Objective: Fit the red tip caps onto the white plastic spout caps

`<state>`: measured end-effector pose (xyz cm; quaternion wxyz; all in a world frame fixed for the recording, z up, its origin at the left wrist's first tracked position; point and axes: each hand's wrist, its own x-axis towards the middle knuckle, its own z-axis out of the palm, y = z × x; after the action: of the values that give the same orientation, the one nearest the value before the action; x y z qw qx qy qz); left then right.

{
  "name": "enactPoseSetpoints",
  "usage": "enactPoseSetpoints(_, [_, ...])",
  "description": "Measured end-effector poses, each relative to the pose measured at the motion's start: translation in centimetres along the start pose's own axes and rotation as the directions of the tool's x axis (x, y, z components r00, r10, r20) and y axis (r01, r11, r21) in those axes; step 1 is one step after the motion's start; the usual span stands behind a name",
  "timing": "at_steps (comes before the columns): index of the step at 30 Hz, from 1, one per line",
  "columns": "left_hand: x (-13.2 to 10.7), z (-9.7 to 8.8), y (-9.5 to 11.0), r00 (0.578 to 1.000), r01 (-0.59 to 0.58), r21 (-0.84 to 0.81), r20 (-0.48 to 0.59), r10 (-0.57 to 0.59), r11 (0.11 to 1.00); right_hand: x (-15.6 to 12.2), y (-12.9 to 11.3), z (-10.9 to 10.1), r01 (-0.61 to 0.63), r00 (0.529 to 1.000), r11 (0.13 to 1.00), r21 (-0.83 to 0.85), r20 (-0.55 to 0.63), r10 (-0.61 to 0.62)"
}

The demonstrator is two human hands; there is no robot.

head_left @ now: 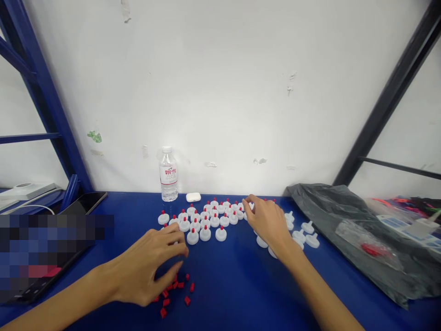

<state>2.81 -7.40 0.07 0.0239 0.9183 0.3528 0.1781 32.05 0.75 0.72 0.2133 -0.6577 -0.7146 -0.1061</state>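
My left hand [155, 262] hovers palm-down over the blue tabletop, thumb and fingers apart, with nothing visible between them. Small red caps [166, 302] lie scattered under and beside its thumb. My right hand [268, 223] reaches to the back of a group of white nozzle lids; its thumb and fingers are curled in close together, and what they hold, if anything, is hidden. Many white lids with red tips [205, 233] stand upright in the middle. White lids without red tips [312, 241] lie to the right of my right hand, some partly hidden by it.
A clear water bottle [168, 177] and a small white case [193, 197] stand by the wall. On the right lies a grey plastic bag [330, 220] with a clear bag of red pieces [374, 250] on it. A dark phone-like device [90, 198] is at left.
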Motion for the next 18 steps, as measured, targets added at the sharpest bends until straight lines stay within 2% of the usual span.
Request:
enactPoseSetpoints(4, [0.0, 0.3, 0.8, 0.99, 0.045, -0.063, 0.14, -0.036, 0.997, 0.4, 1.3, -0.7, -0.063, 0.998, 0.99, -0.126, 0.007, 0.065])
enactPoseSetpoints(7, [0.0, 0.6, 1.0, 0.979, 0.068, -0.066, 0.198, -0.053, 0.996, 0.5, 2.3, -0.9, -0.102, 0.994, 0.976, -0.19, 0.027, 0.109])
enactPoseSetpoints(13, [-0.2, 0.9, 0.9, 0.975, 0.059, -0.063, 0.218, -0.044, 0.996, 0.2, 2.7, 0.0, -0.048, 0.982, 0.98, -0.194, 0.171, 0.081])
enactPoseSetpoints(18, [-0.1, 1.1, 1.0, 0.975, 0.045, -0.074, 0.221, -0.028, 0.996, 0.0, 2.2, 0.3, -0.011, 0.979, 0.988, -0.156, 0.2, 0.042])
